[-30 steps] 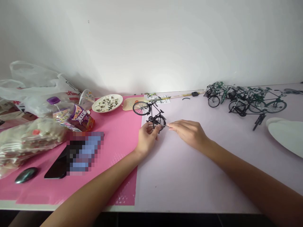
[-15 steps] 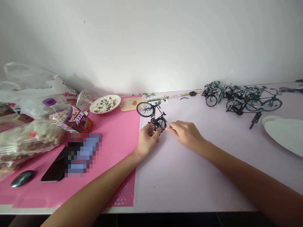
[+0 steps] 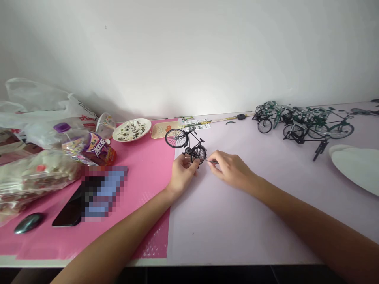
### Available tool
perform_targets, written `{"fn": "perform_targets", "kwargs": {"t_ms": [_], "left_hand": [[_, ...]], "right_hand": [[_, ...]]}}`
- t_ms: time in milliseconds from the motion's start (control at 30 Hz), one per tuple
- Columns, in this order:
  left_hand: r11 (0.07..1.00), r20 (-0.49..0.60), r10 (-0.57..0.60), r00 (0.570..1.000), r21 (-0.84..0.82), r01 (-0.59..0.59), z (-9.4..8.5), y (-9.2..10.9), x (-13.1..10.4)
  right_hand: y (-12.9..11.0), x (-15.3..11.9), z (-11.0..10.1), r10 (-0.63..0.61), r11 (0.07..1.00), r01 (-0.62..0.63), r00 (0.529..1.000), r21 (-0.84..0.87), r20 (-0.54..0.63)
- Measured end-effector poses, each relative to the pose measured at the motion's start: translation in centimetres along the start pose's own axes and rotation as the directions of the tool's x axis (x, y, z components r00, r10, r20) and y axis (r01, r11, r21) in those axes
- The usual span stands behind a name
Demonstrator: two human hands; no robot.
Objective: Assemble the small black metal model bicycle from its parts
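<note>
Head view: the left hand [image 3: 182, 172] grips a miniature bicycle [image 3: 189, 142] by its near wheel [image 3: 198, 152], the long axis slanting forward-left; opposite, the right hand [image 3: 229, 166] pinches a slender tool [image 3: 206, 159], its contact with the wheel unclear.

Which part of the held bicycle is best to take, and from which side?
Probably the frame of the held bicycle, from above: its slim tubes stand uncovered, whereas the left grip partly covers the lower wheel and the right grip is near it.
</note>
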State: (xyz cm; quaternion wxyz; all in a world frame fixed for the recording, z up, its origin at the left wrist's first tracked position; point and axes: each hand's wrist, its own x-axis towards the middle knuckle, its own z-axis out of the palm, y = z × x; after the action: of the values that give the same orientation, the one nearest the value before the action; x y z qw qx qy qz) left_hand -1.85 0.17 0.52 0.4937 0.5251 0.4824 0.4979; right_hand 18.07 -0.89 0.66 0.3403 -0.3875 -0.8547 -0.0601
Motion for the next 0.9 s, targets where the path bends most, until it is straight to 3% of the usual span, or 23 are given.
{"fn": "perform_targets", "kwargs": {"t_ms": [367,633,900], "left_hand": [[1.000,0.016,0.000,1.000,0.004,0.000,0.0,0.2,-0.1],[1.000,-0.009,-0.007,1.000,0.003,0.008,0.0,0.3,-0.1],[0.999,-0.002,-0.032,1.000,-0.016,0.031,0.0,0.3,0.0]], "right_hand": [[0.6,-0.1,0.7,0.020,0.978,-0.028,0.999,-0.208,-0.042],[-0.8,0.1,-0.4,0.124,0.990,-0.126,0.991,0.069,0.044],[-0.3,-0.1,0.0,0.053,0.998,-0.055,0.997,0.033,0.058]]}}
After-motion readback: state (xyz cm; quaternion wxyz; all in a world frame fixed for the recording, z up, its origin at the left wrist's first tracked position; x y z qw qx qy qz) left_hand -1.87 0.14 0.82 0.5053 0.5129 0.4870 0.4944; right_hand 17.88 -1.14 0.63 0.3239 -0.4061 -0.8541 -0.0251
